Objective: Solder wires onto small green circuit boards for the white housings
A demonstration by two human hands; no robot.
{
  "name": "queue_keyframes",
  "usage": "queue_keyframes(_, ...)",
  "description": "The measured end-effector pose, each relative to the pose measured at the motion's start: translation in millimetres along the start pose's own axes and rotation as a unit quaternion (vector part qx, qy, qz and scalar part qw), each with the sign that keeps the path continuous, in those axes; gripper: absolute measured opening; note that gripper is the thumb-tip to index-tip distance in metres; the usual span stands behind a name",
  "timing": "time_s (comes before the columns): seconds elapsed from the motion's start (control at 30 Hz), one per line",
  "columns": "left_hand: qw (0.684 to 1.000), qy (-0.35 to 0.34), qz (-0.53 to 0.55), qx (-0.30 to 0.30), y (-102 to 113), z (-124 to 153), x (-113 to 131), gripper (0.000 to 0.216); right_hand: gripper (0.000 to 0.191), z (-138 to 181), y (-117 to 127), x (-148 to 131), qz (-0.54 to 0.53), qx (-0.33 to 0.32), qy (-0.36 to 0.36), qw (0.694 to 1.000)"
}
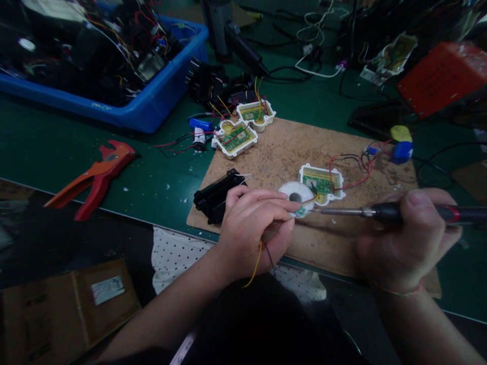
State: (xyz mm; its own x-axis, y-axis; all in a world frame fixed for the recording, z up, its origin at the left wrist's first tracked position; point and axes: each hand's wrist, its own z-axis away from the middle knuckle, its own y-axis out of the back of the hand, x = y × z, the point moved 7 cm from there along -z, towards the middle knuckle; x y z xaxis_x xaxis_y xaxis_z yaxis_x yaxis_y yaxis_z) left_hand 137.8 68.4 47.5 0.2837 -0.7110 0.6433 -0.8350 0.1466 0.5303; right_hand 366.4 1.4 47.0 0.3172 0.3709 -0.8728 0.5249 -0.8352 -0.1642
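Thin colourful right-wrist cord (403,293), dark clothing (262,324)

Two hands (254,228), one soldering iron (384,212), four white housings (243,149), one cutter (102,174), one crate (152,109)

Free passage crosses the board (283,147) between the left case (236,147) and right case (321,182); the soldering iron (386,212) bars near right, the blue bin (142,112) far left.

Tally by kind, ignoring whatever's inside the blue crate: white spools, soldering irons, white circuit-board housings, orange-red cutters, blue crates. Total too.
White spool: 1
Soldering iron: 1
White circuit-board housings: 4 (2 back left, 1 by the spool, 1 far right, blurred)
Orange-red cutter: 1
Blue crate: 1
Total: 8
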Motion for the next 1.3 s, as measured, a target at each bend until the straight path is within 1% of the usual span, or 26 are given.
queue_keyframes(0.07, 1.000, 0.001, 0.002, 0.001, -1, 1, -1, 0.011, 0.026, 2, -1, -3, 0.012, -0.016, 0.019, 1.000)
queue_keyframes(0.13, 1.000, 0.000, 0.004, 0.001, -1, 1, -1, 0.011, 0.030, 5, -4, -5, 0.020, -0.050, 0.034, 0.998)
queue_keyframes(0.2, 1.000, -0.002, 0.003, 0.000, -2, 2, -1, 0.012, 0.024, 8, -6, -6, 0.022, -0.074, 0.055, 0.995)
queue_keyframes(0.27, 1.000, -0.003, 0.001, 0.000, -1, 2, -1, 0.013, 0.018, 11, -9, -9, 0.035, -0.113, 0.081, 0.990)
queue_keyframes(0.3, 1.000, -0.002, 0.000, 0.001, -1, 2, -1, 0.013, 0.021, 14, -13, -10, 0.047, -0.145, 0.087, 0.985)
queue_keyframes(0.33, 1.000, -0.001, -0.001, 0.001, 0, 2, -1, 0.013, 0.031, 16, -18, -10, 0.057, -0.187, 0.081, 0.977)
queue_keyframes(0.4, 1.000, -0.001, -0.002, -0.003, 0, 1, 0, 0.012, 0.055, 23, -30, -7, 0.067, -0.273, 0.053, 0.958)
queue_keyframes(0.43, 1.000, -0.002, -0.004, -0.006, 0, 1, 0, 0.012, 0.065, 26, -34, -7, 0.069, -0.303, 0.044, 0.949)
queue_keyframes(0.5, 1.000, -0.005, -0.008, -0.010, 0, 1, 1, 0.011, 0.074, 31, -42, -7, 0.072, -0.341, 0.036, 0.936)
queue_keyframes(0.6, 1.000, -0.005, -0.016, -0.016, 0, 1, 2, 0.010, 0.074, 34, -49, -6, 0.079, -0.356, 0.020, 0.931)
queue_keyframes(0.7, 0.998, -0.008, -0.047, -0.042, 5, 2, 4, 0.013, 0.071, 34, -50, -3, 0.067, -0.349, 0.002, 0.935)
queue_keyframes(0.87, 0.984, -0.051, -0.122, -0.117, 30, 9, 8, 0.042, 0.073, 33, -50, 0, 0.057, -0.348, -0.009, 0.936)
queue_keyframes(0.93, 0.977, -0.071, -0.140, -0.147, 41, 16, 6, 0.049, 0.072, 33, -49, -1, 0.063, -0.346, -0.005, 0.936)
queue_keyframes(1.0, 0.970, -0.091, -0.155, -0.163, 51, 25, 2, 0.053, 0.071, 33, -49, -2, 0.070, -0.344, 0.000, 0.936)
queue_keyframes(1.07, 0.966, -0.107, -0.162, -0.168, 59, 32, -3, 0.053, 0.071, 33, -49, -3, 0.073, -0.343, 0.004, 0.936)
queue_keyframes(1.13, 0.966, -0.127, -0.157, -0.161, 65, 37, -3, 0.050, 0.071, 33, -48, -2, 0.075, -0.342, 0.005, 0.937)
queue_keyframes(1.2, 0.963, -0.157, -0.149, -0.159, 67, 38, 3, 0.045, 0.072, 33, -48, -2, 0.072, -0.343, 0.003, 0.937)
queue_keyframes(1.3, 0.946, -0.218, -0.159, -0.181, 65, 35, 19, 0.037, 0.073, 33, -48, -1, 0.068, -0.339, 0.002, 0.938)
